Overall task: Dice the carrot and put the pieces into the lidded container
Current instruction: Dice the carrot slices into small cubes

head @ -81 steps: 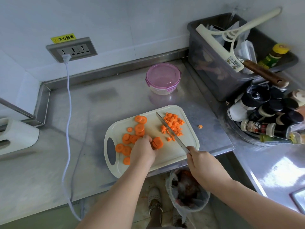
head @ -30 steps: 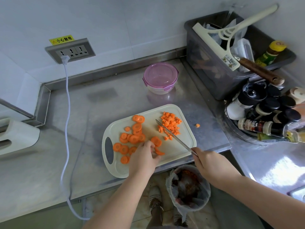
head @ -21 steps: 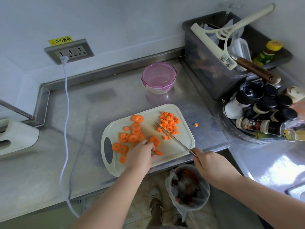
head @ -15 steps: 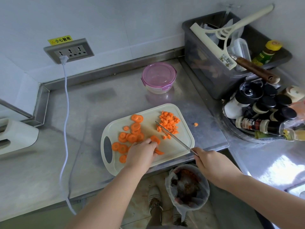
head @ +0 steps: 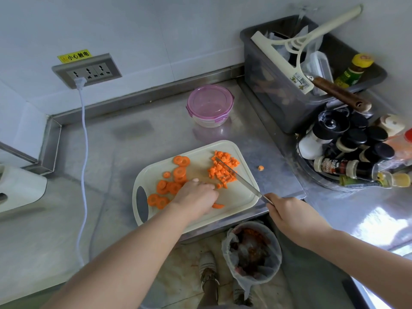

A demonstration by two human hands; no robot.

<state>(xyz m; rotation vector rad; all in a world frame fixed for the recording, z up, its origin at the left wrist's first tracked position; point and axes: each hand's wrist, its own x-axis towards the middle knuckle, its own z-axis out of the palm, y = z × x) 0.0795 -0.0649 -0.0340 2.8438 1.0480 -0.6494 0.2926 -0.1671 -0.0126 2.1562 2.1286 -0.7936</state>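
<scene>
Left grip (head: 196, 197) curled on carrot slices (head: 166, 186), mid cutting board (head: 236, 198); right grip (head: 289, 216) wrapped round knife (head: 239, 179), tip over diced pile (head: 219, 169). Should tuck fingertips, cut strips, then x-wise.

Matt plastic cutting board (head: 236, 197) on brushed steel counter (head: 107, 157).
</scene>
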